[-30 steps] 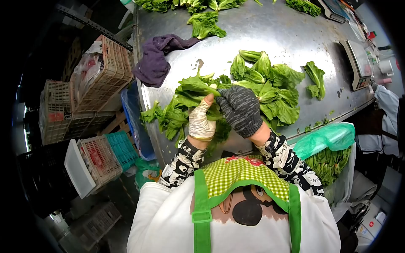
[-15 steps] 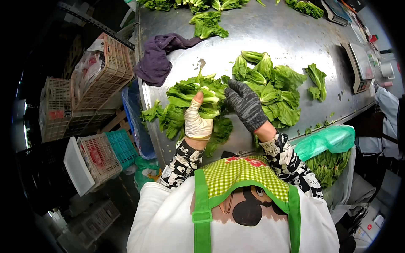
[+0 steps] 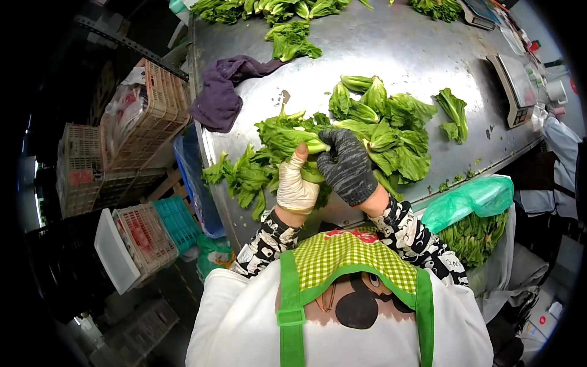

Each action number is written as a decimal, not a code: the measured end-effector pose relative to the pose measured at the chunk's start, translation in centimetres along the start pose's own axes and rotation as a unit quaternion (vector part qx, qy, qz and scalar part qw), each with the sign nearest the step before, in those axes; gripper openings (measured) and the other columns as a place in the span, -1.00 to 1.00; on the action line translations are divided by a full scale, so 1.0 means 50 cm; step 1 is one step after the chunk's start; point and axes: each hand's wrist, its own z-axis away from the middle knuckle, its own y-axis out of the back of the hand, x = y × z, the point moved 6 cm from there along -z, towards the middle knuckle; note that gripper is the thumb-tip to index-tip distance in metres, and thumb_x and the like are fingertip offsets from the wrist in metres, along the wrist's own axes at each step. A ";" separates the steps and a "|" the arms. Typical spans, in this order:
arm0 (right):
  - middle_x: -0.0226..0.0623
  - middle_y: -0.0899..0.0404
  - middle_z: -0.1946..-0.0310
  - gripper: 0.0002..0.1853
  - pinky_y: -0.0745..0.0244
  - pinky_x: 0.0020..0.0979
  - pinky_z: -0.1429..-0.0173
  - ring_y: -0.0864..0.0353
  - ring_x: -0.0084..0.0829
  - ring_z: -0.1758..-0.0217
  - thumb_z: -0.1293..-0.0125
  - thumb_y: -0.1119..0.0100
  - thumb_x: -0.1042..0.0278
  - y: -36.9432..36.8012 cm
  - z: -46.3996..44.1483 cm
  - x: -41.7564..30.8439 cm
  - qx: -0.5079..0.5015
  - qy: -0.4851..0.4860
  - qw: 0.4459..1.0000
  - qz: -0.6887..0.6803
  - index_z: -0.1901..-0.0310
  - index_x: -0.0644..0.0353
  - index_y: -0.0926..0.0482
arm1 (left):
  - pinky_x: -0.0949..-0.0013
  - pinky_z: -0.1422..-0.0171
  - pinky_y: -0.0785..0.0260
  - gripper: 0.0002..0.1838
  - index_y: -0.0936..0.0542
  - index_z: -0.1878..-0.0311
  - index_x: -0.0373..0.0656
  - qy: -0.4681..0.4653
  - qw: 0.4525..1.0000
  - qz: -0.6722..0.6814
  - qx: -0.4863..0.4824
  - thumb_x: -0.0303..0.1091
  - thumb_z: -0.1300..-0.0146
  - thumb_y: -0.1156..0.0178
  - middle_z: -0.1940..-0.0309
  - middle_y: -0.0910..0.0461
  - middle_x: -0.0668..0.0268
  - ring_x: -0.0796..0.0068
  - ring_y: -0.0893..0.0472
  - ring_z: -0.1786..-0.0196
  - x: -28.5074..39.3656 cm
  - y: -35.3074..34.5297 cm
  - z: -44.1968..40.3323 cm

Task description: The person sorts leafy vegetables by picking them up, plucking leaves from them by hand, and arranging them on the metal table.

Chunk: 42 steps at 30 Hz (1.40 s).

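My left hand [image 3: 296, 186], in a white wrapped covering with the thumb tip bare, grips a green leafy lettuce [image 3: 284, 139] from below. The thumb lies up along its pale stem. On the right, my right hand [image 3: 347, 166] wears a dark grey knitted glove. Its fingers curl closed around the stem end, and the fingertips are partly hidden. Loose leaves [image 3: 241, 177] spread beneath and left of my left hand. Just beyond my right hand lies a pile of lettuce heads [image 3: 397, 134], with a single lettuce [image 3: 453, 115] farther right.
A metal table [image 3: 391, 49] carries a purple cloth [image 3: 221, 92], more lettuce [image 3: 292, 41] at the back and a weighing scale [image 3: 515, 88] on the right. Plastic crates [image 3: 150, 116] stand left. A green plastic bag [image 3: 471, 202] with greens [image 3: 474, 238] sits by the front edge.
My right hand has moved slightly down and left, its fingers going from stretched out to curled at the lettuce's stem end. My left hand has tilted and shifted slightly right with the lettuce.
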 end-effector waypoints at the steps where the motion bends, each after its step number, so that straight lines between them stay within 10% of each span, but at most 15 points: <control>1: 0.03 -0.53 0.18 -0.65 -0.47 -0.17 -0.04 -0.54 -0.03 0.11 -0.08 -0.16 0.55 0.002 -0.001 -0.014 0.004 0.029 0.999 0.029 0.03 0.37 -0.52 | 0.06 -0.31 -0.41 -0.66 -0.52 -0.05 -0.24 0.002 1.000 0.018 0.006 -0.42 -0.24 -0.31 0.02 -0.61 0.16 0.21 -0.60 -0.06 0.006 0.003 -0.001; 9: -0.05 -0.51 0.17 -0.59 -0.40 -0.12 -0.03 -0.50 -0.06 0.11 -0.04 -0.22 0.45 -0.001 0.012 -0.032 0.039 0.152 0.977 0.145 0.01 0.28 -0.49 | 0.08 -0.27 -0.44 -0.63 -0.50 -0.15 -0.23 -0.011 1.000 -0.027 -0.008 -0.49 -0.27 -0.24 0.02 -0.61 0.19 0.25 -0.59 -0.06 0.005 -0.006 0.004; 18: 0.05 -0.47 -0.03 -0.41 -0.27 -0.06 -0.29 -0.42 0.02 -0.13 -0.06 -0.22 0.37 0.054 0.043 0.015 -0.076 0.081 0.978 0.176 -0.20 0.28 -0.42 | 0.12 -0.18 -0.51 -0.56 -0.42 -0.25 -0.16 -0.030 0.992 -0.116 -0.030 -0.43 -0.31 -0.21 -0.02 -0.58 0.18 0.23 -0.59 -0.08 0.079 0.004 -0.005; 23: 0.17 -0.11 -0.38 0.14 -0.04 -0.10 -0.51 -0.13 0.07 -0.45 0.02 -0.50 0.00 0.054 0.012 -0.029 -0.128 -0.042 0.988 -0.078 -0.45 0.32 0.02 | 0.18 -0.23 -0.47 -0.38 -0.42 -0.24 -0.17 -0.047 0.953 -0.294 -0.059 -0.44 -0.08 -0.40 -0.03 -0.58 0.22 0.25 -0.60 -0.06 0.037 -0.041 0.008; 29: -0.01 -0.38 -0.24 -0.19 -0.31 -0.27 -0.36 -0.39 -0.24 -0.29 -0.22 -0.35 0.32 0.074 0.015 0.005 -0.084 -0.130 0.961 -0.229 -0.41 0.31 -0.12 | 0.11 -0.21 -0.45 -0.36 -0.32 -0.32 -0.18 -0.005 0.964 -0.233 -0.132 -0.32 -0.19 -0.33 -0.10 -0.53 0.25 0.25 -0.55 -0.12 -0.037 -0.100 -0.022; 33: -0.30 -0.51 -0.10 -0.37 -0.46 -0.38 -0.18 -0.48 -0.48 -0.11 -0.25 -0.32 0.34 0.168 0.008 0.029 -0.055 -0.220 0.934 -0.276 -0.32 0.22 -0.28 | 0.22 -0.57 0.20 0.08 -0.01 -0.48 -0.31 -0.038 0.929 -0.314 -0.194 0.02 -0.08 -0.41 -0.43 -0.13 0.06 0.20 -0.07 -0.50 -0.073 -0.155 -0.043; 42: -0.28 -0.64 0.08 -0.57 -0.52 -0.47 -0.04 -0.60 -0.47 0.09 -0.19 -0.36 0.39 0.727 -0.036 0.432 0.248 -0.263 0.932 0.025 -0.09 0.21 -0.50 | 0.24 -0.22 -0.42 -0.35 -0.32 -0.31 -0.32 0.011 0.947 -0.294 -0.127 -0.16 -0.27 -0.27 -0.13 -0.50 0.08 0.21 -0.56 -0.11 -0.033 -0.065 -0.052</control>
